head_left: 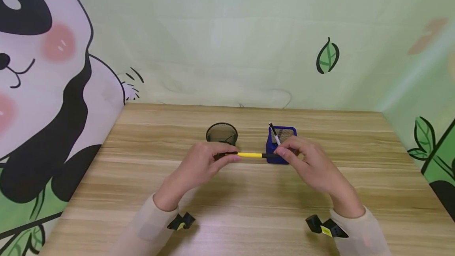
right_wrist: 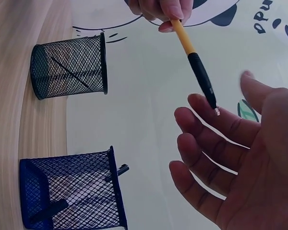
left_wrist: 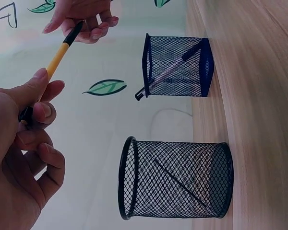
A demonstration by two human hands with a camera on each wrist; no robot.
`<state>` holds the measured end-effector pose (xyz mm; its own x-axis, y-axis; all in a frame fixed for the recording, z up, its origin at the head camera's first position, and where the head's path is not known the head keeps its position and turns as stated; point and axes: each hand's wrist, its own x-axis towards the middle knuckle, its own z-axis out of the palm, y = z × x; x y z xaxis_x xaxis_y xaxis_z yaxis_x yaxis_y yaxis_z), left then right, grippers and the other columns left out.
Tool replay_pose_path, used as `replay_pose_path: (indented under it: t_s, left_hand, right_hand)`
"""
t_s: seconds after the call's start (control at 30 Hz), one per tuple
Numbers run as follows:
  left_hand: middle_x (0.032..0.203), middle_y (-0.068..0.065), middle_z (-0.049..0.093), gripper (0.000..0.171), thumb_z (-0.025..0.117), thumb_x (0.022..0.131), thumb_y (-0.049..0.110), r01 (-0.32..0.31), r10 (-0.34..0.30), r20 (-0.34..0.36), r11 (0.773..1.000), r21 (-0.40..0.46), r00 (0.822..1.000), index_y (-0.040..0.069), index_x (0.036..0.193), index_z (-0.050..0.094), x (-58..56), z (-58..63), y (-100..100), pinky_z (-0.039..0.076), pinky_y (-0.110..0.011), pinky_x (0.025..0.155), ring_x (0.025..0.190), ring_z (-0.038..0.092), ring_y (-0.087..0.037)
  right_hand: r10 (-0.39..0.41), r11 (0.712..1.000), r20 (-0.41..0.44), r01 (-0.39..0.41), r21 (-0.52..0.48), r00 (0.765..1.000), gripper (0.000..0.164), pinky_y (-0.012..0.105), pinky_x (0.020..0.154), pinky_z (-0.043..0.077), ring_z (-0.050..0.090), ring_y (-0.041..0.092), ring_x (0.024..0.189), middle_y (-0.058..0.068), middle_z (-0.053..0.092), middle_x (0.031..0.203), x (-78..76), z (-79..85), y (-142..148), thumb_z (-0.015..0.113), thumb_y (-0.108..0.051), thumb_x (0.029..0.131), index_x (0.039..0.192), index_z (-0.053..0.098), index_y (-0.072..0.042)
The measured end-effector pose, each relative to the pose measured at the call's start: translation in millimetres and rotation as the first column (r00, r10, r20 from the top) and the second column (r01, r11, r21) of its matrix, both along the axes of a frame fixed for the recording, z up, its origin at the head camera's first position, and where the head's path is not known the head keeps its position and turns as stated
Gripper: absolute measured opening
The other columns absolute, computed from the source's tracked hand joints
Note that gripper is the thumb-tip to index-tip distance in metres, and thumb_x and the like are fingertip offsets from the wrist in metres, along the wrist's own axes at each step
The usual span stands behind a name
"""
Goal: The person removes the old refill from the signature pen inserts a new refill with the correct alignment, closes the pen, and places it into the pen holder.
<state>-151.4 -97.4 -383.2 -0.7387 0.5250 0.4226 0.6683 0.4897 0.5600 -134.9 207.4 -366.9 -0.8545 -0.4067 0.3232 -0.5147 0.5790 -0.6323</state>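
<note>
My left hand (head_left: 199, 165) pinches a yellow pen (head_left: 250, 155) with a black grip near one end, thumb and forefinger on its barrel. The pen lies across in front of me, above the table, its black tip end to the right. At that end my right hand (head_left: 313, 165) hovers with relaxed fingers. The right wrist view shows its thumb (right_wrist: 259, 91) apart from the pen and the clear tip (right_wrist: 218, 111) overlapping the forefinger. Behind the right hand stands a square blue mesh pen holder (left_wrist: 177, 86) containing a white-and-black pen (head_left: 275, 134).
A round black mesh pen holder (left_wrist: 182, 182) stands behind the left hand, with a thin dark straight line showing inside it. Both holders are on a wood-grain table (head_left: 241, 224). A pale green wall (head_left: 220, 66) with panda and leaf drawings rises behind.
</note>
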Motion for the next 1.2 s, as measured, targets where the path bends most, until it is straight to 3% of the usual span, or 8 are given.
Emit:
replay_pose_path:
  t_s: [0.17, 0.33, 0.53, 0.8, 1.0, 1.2]
  left_hand:
    - [0.091, 0.006, 0.078, 0.019, 0.073, 0.097, 0.028, 0.013, -0.013, 0.006, 1.000, 0.014, 1.000, 0.016, 0.111, 0.080, -0.3, -0.7, 0.0, 0.045, -0.021, 0.056, 0.057, 0.047, -0.001]
    - [0.090, 0.005, 0.078, 0.020, 0.071, 0.098, 0.029, 0.009, -0.009, 0.012, 1.000, 0.018, 1.000, 0.016, 0.111, 0.080, -0.3, -0.7, -1.0, 0.044, -0.021, 0.056, 0.058, 0.046, -0.002]
    - [0.090, 0.004, 0.078, 0.020, 0.071, 0.099, 0.029, 0.010, -0.010, -0.018, 1.000, 0.020, 1.000, 0.015, 0.110, 0.080, -0.6, -0.2, -1.3, 0.045, -0.021, 0.056, 0.058, 0.047, -0.002]
    - [0.090, 0.006, 0.078, 0.018, 0.072, 0.098, 0.027, 0.029, -0.027, -0.077, 0.999, 0.024, 0.997, 0.015, 0.109, 0.080, -1.0, 0.3, -0.5, 0.045, -0.019, 0.056, 0.057, 0.046, 0.000]
    - [0.088, 0.004, 0.078, 0.018, 0.072, 0.098, 0.026, 0.032, -0.029, -0.093, 0.999, 0.027, 0.995, 0.014, 0.109, 0.080, -1.3, 0.3, -0.4, 0.043, -0.019, 0.054, 0.057, 0.045, 0.001]
    - [0.085, 0.003, 0.077, 0.017, 0.072, 0.098, 0.025, 0.037, -0.034, -0.100, 0.999, 0.031, 0.994, 0.013, 0.108, 0.080, -1.2, -0.7, 0.0, 0.041, -0.018, 0.053, 0.056, 0.043, 0.001]
  right_hand:
    - [-0.002, 1.000, 0.021, 0.003, -0.005, 1.000, 0.031, 0.029, 0.075, 0.050, 0.057, 0.012, 0.081, -0.003, 0.066, 0.088, 0.1, -0.6, 1.7, 0.046, -0.014, 0.112, 0.100, 0.074, -0.011]
    - [0.027, 0.999, -0.001, -0.027, -0.033, 1.000, 0.031, 0.028, 0.073, 0.052, 0.061, 0.013, 0.079, -0.001, 0.066, 0.084, -0.5, -0.8, -0.4, 0.046, -0.011, 0.111, 0.097, 0.073, -0.008]
    - [0.043, 0.998, 0.059, -0.040, -0.057, 0.997, 0.030, 0.027, 0.074, 0.056, 0.070, 0.010, 0.081, 0.002, 0.073, 0.085, -1.9, -3.7, -3.5, 0.048, -0.009, 0.110, 0.092, 0.072, -0.009]
    - [0.071, 0.994, 0.065, -0.066, -0.082, 0.995, 0.035, 0.025, 0.070, 0.053, 0.059, 0.007, 0.074, -0.004, 0.064, 0.076, -2.4, -7.7, -6.5, 0.049, -0.008, 0.109, 0.079, 0.065, -0.013]
    - [0.042, 0.996, 0.042, -0.039, -0.080, 0.998, 0.035, 0.024, 0.063, 0.042, 0.049, 0.006, 0.068, -0.004, 0.060, 0.073, -1.7, -6.0, -8.7, 0.052, -0.009, 0.108, 0.075, 0.062, -0.017]
    - [0.016, 0.998, 0.015, -0.015, -0.062, 1.000, 0.035, 0.023, 0.059, 0.039, 0.043, 0.004, 0.063, -0.005, 0.056, 0.069, -1.4, -6.2, -9.3, 0.056, -0.009, 0.107, 0.074, 0.061, -0.019]
